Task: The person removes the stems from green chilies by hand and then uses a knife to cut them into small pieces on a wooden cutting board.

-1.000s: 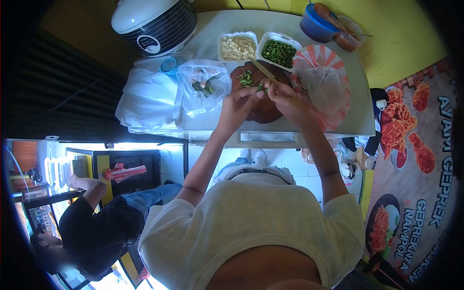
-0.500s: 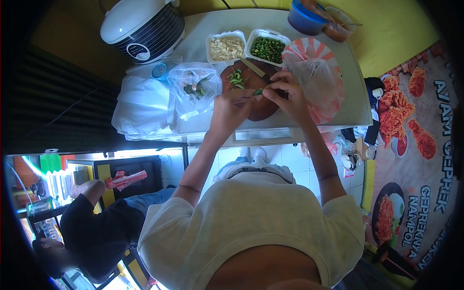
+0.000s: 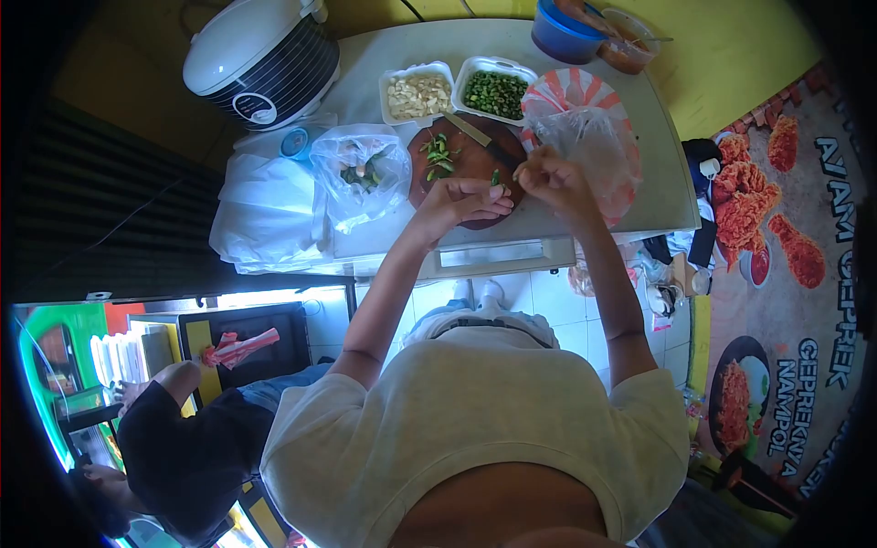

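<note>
My left hand (image 3: 464, 203) is over the front of the round brown cutting board (image 3: 469, 164), its fingertips pinching a small green chili (image 3: 496, 178). To its right, my right hand (image 3: 559, 185) is closed in a pinch by the board's right edge; whatever is between its fingertips is too small to make out. A knife (image 3: 473, 132) with a dark handle lies across the board. Several green chilies (image 3: 440, 157) are piled on the board's left side. Behind the board stand two white foam boxes, one with pale chopped pieces (image 3: 418, 96), one with chopped green pieces (image 3: 494, 94).
A clear plastic bag (image 3: 362, 173) with green contents sits left of the board, beside white plastic bags (image 3: 269, 210). Right lies a red-striped bag (image 3: 621, 119). At the back are a rice cooker (image 3: 260, 68) and a blue tub (image 3: 565, 35). Another person (image 3: 187, 447) is at left.
My hands have moved apart: the right drew away to the right, and the green chili stays at my left fingertips. The view has shifted slightly.
</note>
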`<state>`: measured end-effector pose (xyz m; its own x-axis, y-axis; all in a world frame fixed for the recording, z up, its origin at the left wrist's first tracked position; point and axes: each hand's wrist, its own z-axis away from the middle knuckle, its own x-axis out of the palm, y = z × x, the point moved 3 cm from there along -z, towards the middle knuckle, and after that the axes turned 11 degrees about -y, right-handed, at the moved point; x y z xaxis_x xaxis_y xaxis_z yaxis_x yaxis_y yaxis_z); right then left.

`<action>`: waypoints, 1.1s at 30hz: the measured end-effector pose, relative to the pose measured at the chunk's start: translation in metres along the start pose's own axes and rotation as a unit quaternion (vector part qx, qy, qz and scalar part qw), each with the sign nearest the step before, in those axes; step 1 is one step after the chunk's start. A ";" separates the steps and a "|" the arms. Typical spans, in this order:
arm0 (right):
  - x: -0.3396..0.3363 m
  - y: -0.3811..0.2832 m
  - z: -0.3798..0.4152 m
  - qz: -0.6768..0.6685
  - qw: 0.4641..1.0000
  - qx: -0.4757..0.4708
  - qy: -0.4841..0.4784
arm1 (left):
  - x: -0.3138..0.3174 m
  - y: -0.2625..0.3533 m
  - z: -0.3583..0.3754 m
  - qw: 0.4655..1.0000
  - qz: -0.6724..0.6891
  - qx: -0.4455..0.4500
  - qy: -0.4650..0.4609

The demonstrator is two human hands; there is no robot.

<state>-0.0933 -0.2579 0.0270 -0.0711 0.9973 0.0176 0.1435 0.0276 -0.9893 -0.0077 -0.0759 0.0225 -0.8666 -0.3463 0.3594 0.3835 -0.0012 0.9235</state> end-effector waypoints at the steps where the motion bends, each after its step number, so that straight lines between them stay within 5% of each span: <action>1: -0.008 -0.015 0.002 0.037 0.998 -0.020 0.050 | -0.001 0.001 0.000 1.000 0.000 0.000 0.000; 3: -0.023 -0.047 0.006 0.167 0.969 -0.091 0.158 | -0.006 0.002 0.001 0.999 -0.037 0.016 0.021; 6: -0.046 -0.086 0.011 0.359 0.854 -0.180 0.331 | -0.014 0.006 0.006 0.997 -0.052 0.045 0.047; 9: -0.084 -0.090 0.007 0.469 0.810 -0.074 0.343 | -0.025 0.005 0.014 0.992 -0.086 0.050 0.072; 12: -0.079 -0.085 0.005 0.495 0.793 -0.065 0.348 | -0.036 0.000 0.017 0.988 -0.102 0.056 0.101; 15: -0.039 -0.079 0.002 0.453 0.825 -0.196 0.275 | -0.033 0.001 0.021 0.982 -0.113 0.013 0.149; 18: 0.008 -0.064 -0.006 0.396 0.883 -0.189 0.164 | -0.031 -0.006 0.019 0.975 -0.149 0.023 0.160; 20: 0.022 -0.038 -0.011 0.308 0.944 -0.102 0.069 | -0.032 -0.009 0.018 0.975 -0.157 0.019 0.156; 25: 0.027 -0.003 -0.014 0.272 0.958 -0.089 0.030 | -0.027 -0.007 0.022 0.972 -0.180 -0.024 0.151; 30: 0.032 0.002 -0.015 0.191 0.981 -0.022 -0.006 | -0.024 -0.009 0.025 0.955 -0.251 0.060 0.146; 33: 0.030 0.010 -0.020 0.202 0.979 0.002 -0.015 | -0.017 -0.001 0.030 0.932 -0.315 0.037 0.176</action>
<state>-0.0747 -0.2260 0.0205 -0.0389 0.9243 -0.3797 0.1624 -0.3691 -0.9151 -0.0031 -0.0419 0.0190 -0.7490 -0.5845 -0.3121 -0.2008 -0.2487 0.9475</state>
